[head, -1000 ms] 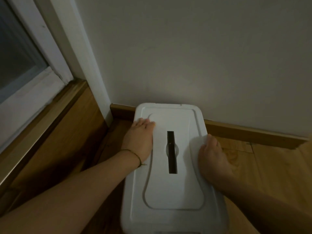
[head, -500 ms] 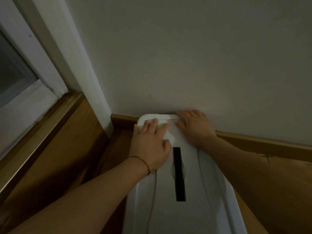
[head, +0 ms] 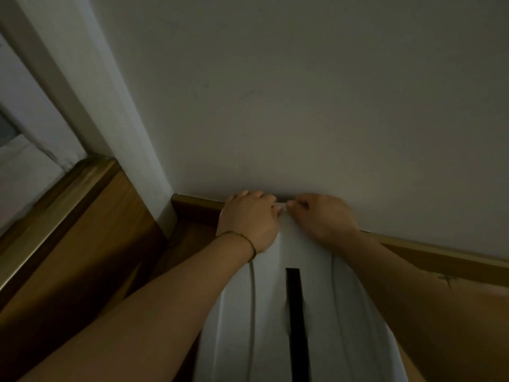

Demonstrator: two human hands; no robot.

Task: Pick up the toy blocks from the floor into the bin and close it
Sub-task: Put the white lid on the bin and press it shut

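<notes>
White plastic bin lid (head: 270, 321) lies in front of me, long axis running straight away from me, its far short end at the baseboard (head: 198, 204) and its dark slot (head: 296, 312) on the same line. My left hand (head: 248, 219) and right hand (head: 323, 216) sit side by side on that far end, almost touching, both with fingers curled over the rim, gripping it.

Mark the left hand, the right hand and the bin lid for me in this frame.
left hand (head: 249, 220), head view, back of the hand.
right hand (head: 323, 216), head view, back of the hand.
bin lid (head: 268, 312), head view, bare white top surface.
</notes>
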